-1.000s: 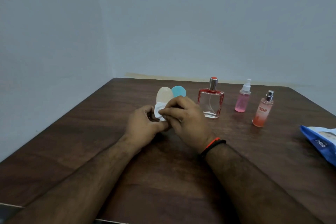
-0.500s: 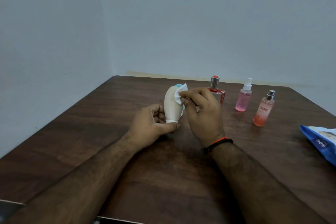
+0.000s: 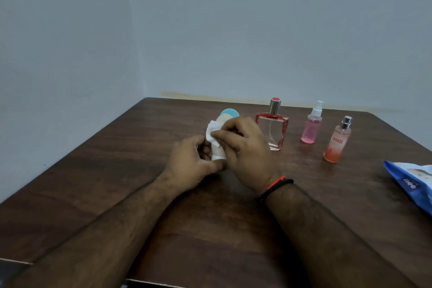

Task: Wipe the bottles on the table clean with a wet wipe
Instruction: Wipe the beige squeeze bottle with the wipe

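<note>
From the head camera we count five bottles on the wooden table point(image 3: 117, 170): a beige tube point(image 3: 218, 151), a teal one point(image 3: 230, 112) behind it, a square perfume bottle point(image 3: 272, 131), a pink spray bottle point(image 3: 312, 127) and an orange mist bottle point(image 3: 336, 145) along the far edge. Our left hand point(image 3: 190, 166) grips the tube's base; our right hand point(image 3: 245, 147) pinches one wet wipe point(image 3: 212, 133) against its side. One blue wipes pack point(image 3: 411, 182) lies at the right edge.
</note>
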`<state>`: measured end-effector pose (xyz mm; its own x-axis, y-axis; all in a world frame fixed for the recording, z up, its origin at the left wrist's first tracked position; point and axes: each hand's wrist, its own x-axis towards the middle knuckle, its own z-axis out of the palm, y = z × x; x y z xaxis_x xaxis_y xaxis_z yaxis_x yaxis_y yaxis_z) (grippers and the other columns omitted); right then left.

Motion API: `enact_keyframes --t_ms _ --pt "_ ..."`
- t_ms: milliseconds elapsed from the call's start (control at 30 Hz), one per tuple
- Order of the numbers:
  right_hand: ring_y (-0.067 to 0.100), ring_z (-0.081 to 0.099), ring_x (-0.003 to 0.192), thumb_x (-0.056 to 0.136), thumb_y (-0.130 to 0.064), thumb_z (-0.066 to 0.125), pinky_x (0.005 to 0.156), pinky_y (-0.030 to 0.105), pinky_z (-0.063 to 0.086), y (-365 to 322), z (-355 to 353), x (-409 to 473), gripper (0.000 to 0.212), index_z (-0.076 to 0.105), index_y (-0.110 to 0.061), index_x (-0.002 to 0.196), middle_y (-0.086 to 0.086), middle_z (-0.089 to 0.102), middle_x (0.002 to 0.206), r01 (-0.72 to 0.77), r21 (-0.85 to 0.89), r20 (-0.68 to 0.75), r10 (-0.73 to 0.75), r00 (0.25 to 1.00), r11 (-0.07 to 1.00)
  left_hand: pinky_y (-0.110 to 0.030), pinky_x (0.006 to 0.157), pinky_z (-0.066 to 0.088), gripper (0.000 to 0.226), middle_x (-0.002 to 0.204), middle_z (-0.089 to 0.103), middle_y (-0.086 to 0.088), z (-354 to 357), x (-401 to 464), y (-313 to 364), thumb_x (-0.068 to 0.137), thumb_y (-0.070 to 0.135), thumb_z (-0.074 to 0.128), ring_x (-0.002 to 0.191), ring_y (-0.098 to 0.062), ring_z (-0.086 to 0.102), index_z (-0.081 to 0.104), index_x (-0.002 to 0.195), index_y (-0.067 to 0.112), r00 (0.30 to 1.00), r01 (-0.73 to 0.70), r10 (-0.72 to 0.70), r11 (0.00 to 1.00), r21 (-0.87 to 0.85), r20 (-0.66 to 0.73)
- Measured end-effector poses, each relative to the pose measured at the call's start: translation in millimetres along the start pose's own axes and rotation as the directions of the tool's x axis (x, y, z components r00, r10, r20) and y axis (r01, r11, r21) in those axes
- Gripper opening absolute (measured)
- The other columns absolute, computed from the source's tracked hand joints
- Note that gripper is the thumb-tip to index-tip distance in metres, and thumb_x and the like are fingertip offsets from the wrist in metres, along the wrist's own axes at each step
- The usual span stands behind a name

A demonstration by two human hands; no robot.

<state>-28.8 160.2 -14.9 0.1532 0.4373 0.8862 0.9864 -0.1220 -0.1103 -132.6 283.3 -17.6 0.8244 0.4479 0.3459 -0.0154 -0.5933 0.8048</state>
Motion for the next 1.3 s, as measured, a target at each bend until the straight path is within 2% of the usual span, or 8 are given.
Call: enact_keyframes --t_ms 167,300,433,600,800,967,1167,1300 --pt "0.029 0.057 0.081 0.085 -0.007 0.053 0.068 0.037 0.049 -6 -1 1 0.026 0.077 -0.007 0.096 0.009 0.063 0.091 0.077 0.029 0.096 -0.08 0.992 0.997 -0.038 0.078 0.061 0.043 0.093 0.077 0.002 -3 3 -4 0.069 0.014 0.088 0.085 -0.015 0.073 0.072 0.108 0.02 0.998 0.036 -0.045 0.986 -0.164 -0.05" --pt "0.027 0.057 0.081 0.082 -0.001 0.063 0.068 0.039 0.05 -1 -3 0 0.021 0.076 -0.009 0.097 0.008 0.063 0.091 0.048 -0.005 0.091 -0.048 0.995 0.999 -0.028 0.067 0.058 0.035 0.081 0.076 -0.004 -1 4 -1 0.069 0.004 0.087 0.074 -0.013 0.073 0.07 0.099 0.008 0.991 0.101 -0.124 0.94 -0.327 -0.051" --pt "0.027 0.059 0.082 0.081 0.001 0.067 0.069 0.04 0.051 5 -4 -1 0.022 0.076 -0.008 0.099 0.008 0.062 0.089 -0.037 -0.007 0.015 0.038 0.999 0.999 -0.042 0.079 0.06 0.038 0.09 0.075 -0.019 -1 4 -2 0.071 0.004 0.086 0.083 -0.034 0.075 0.068 0.104 0.0 0.991 0.121 -0.131 0.889 -0.442 0.008" --pt "0.022 0.06 0.082 0.082 0.006 0.069 0.071 0.036 0.052 13 -8 -2 0.025 0.076 -0.009 0.101 0.006 0.061 0.09 -0.177 0.014 -0.121 0.178 0.977 0.984 -0.051 0.078 0.059 0.042 0.091 0.075 -0.014 2 2 -3 0.066 0.02 0.091 0.084 -0.04 0.071 0.071 0.101 0.01 0.997 0.064 -0.051 0.955 -0.291 0.051" --pt "0.022 0.06 0.084 0.087 0.001 0.069 0.072 0.036 0.052 11 -12 0 0.017 0.076 -0.006 0.101 0.009 0.061 0.093 -0.231 0.081 -0.227 0.244 0.943 0.97 -0.032 0.061 0.055 0.039 0.083 0.071 0.002 5 2 -4 0.067 0.033 0.089 0.07 -0.018 0.066 0.067 0.096 0.021 0.998 -0.064 0.063 0.997 0.048 0.02" --pt "0.022 0.06 0.084 0.087 0.003 0.068 0.071 0.035 0.052 9 -11 -1 0.021 0.076 -0.006 0.103 0.008 0.061 0.093 -0.176 0.056 -0.2 0.183 0.963 0.983 -0.022 0.06 0.054 0.04 0.085 0.068 0.008 6 1 -3 0.068 0.036 0.088 0.071 -0.007 0.064 0.065 0.098 0.024 0.997 -0.075 0.074 0.987 0.139 0.013" --pt "0.028 0.061 0.085 0.081 0.004 0.07 0.076 0.033 0.049 8 -9 0 0.021 0.077 -0.007 0.097 0.007 0.065 0.092 -0.013 -0.014 -0.098 0.012 0.995 1.0 -0.044 0.074 0.059 0.037 0.09 0.075 -0.007 5 2 -1 0.068 0.018 0.09 0.084 -0.031 0.07 0.07 0.099 0.013 0.999 0.03 -0.027 0.985 -0.169 0.019" --pt "0.02 0.061 0.085 0.087 -0.001 0.069 0.077 0.024 0.049 11 -10 0 0.015 0.077 -0.007 0.098 0.007 0.064 0.092 -0.146 0.078 -0.161 0.157 0.974 0.986 -0.051 0.087 0.058 0.036 0.098 0.074 -0.022 3 2 2 0.072 0.0 0.084 0.091 -0.043 0.07 0.069 0.106 0.001 0.995 0.088 -0.057 0.897 -0.434 0.083"
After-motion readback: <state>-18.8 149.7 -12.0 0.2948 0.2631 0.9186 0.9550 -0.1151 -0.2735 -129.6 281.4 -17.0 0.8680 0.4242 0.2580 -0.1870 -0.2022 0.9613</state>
